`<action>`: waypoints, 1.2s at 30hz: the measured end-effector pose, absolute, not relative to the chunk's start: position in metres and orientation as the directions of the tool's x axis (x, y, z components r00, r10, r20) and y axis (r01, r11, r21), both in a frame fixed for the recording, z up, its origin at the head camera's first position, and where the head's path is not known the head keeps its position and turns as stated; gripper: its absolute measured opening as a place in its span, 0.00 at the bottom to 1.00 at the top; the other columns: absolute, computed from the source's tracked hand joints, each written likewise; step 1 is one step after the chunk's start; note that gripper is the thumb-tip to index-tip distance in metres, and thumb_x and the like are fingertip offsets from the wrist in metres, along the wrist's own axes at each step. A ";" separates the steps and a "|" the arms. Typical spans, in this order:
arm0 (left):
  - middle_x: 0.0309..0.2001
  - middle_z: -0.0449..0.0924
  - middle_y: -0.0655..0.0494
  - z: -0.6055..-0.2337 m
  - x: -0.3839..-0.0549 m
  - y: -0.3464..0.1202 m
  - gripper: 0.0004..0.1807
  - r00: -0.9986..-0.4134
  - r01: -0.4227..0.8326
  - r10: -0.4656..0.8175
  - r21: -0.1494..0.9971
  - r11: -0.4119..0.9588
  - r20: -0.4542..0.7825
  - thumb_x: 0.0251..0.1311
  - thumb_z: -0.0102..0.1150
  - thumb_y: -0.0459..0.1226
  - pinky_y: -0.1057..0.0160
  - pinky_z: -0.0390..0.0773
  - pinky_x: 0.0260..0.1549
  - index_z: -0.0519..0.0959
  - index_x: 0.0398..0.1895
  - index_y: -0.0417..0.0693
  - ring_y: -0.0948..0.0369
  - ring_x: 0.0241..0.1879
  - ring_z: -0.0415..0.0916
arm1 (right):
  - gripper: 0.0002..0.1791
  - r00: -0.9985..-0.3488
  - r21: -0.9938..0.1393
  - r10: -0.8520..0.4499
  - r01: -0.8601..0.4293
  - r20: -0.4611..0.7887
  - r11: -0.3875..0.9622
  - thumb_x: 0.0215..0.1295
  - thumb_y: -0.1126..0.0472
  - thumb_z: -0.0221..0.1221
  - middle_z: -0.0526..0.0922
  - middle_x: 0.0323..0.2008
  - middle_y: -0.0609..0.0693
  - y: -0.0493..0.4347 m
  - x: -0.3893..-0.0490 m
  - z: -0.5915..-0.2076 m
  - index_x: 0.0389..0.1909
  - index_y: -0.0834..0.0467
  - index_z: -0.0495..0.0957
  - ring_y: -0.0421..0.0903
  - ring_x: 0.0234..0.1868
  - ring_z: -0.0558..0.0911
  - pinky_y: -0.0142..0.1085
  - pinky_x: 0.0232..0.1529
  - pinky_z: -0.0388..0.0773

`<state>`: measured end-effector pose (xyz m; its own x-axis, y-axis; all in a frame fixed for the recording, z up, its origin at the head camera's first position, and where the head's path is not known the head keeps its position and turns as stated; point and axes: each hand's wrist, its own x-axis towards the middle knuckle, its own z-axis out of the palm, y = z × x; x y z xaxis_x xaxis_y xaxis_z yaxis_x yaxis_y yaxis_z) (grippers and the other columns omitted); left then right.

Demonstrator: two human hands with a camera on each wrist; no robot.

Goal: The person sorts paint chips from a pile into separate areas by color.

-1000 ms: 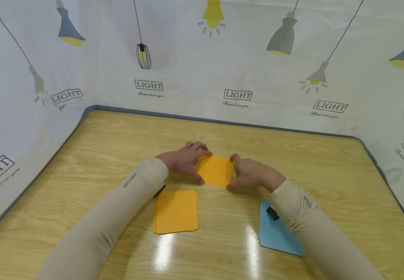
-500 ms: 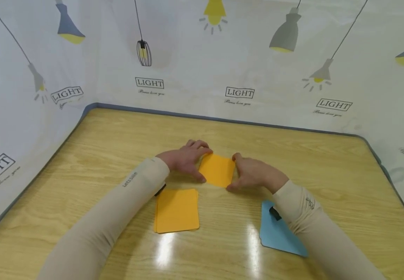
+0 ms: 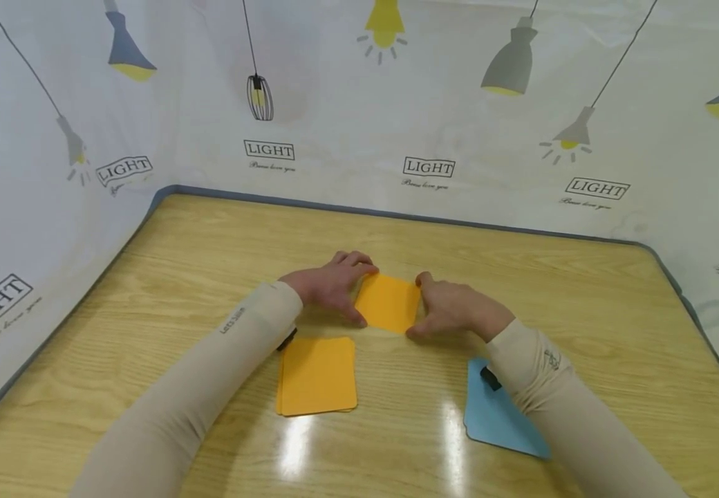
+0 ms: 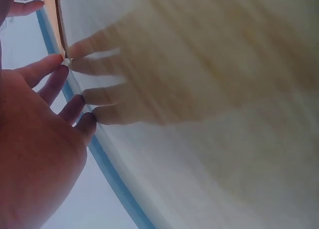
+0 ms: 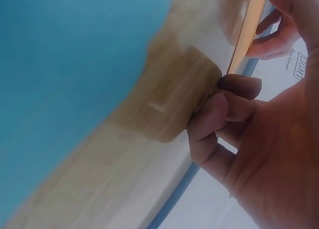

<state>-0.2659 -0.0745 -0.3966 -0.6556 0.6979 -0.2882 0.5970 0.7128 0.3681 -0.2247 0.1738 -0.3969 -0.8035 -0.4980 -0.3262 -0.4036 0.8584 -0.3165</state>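
An orange square card (image 3: pixel 387 303) lies at the middle of the wooden table between both hands. My left hand (image 3: pixel 334 287) grips its left side, thumb at the near corner and a finger at the far one. On the opposite side, my right hand (image 3: pixel 455 308) holds the right corners between thumb and forefinger. The right wrist view shows the card's orange face (image 5: pixel 246 32) edge-on and slightly tilted, with the right fingers (image 5: pixel 214 119) curled beneath on the tabletop. In the left wrist view the left fingertips (image 4: pixel 87 122) touch the table. Whether it is one card or several cannot be told.
A stack of orange cards (image 3: pixel 319 377) lies near the left forearm, its edges slightly uneven. Light blue cards (image 3: pixel 499 415) lie partly under the right sleeve (image 3: pixel 530 370). A white curtain (image 3: pixel 347 104) printed with lamps encloses the table's far and side edges.
The hands and the card between them stay almost in place. The whole view shifts slightly, and the card drifts a little rightward in it. Both side stacks lie as before.
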 end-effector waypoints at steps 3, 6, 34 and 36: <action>0.72 0.49 0.49 -0.397 -0.267 -0.076 0.52 -0.654 0.594 0.703 0.384 0.707 -0.282 0.48 0.74 0.54 0.50 0.57 0.65 0.59 0.73 0.45 0.50 0.69 0.46 | 0.50 -0.806 -0.309 -0.500 -0.410 -0.317 0.858 0.51 0.40 0.66 0.79 0.40 0.56 0.175 -0.225 -0.398 0.63 0.70 0.58 0.47 0.32 0.78 0.42 0.40 0.78; 0.72 0.49 0.49 -0.397 -0.268 -0.076 0.51 -0.654 0.594 0.704 0.389 0.704 -0.277 0.49 0.73 0.54 0.51 0.57 0.65 0.59 0.72 0.45 0.50 0.69 0.46 | 0.51 -0.810 -0.313 -0.495 -0.404 -0.314 0.859 0.51 0.38 0.67 0.80 0.44 0.59 0.175 -0.223 -0.397 0.63 0.70 0.59 0.48 0.36 0.79 0.43 0.43 0.78; 0.74 0.47 0.47 -0.398 -0.264 -0.074 0.55 -0.658 0.594 0.697 0.374 0.712 -0.284 0.49 0.73 0.53 0.53 0.54 0.67 0.55 0.73 0.39 0.49 0.71 0.44 | 0.54 -0.785 -0.330 -0.520 -0.418 -0.337 0.846 0.53 0.39 0.67 0.76 0.54 0.67 0.175 -0.229 -0.395 0.65 0.74 0.54 0.51 0.44 0.79 0.45 0.52 0.75; 0.74 0.47 0.47 -0.398 -0.265 -0.076 0.55 -0.653 0.596 0.703 0.381 0.707 -0.283 0.49 0.73 0.53 0.53 0.53 0.67 0.55 0.73 0.39 0.49 0.71 0.44 | 0.54 -0.788 -0.328 -0.519 -0.419 -0.332 0.846 0.52 0.39 0.66 0.76 0.53 0.66 0.176 -0.229 -0.395 0.65 0.74 0.54 0.50 0.43 0.79 0.44 0.51 0.75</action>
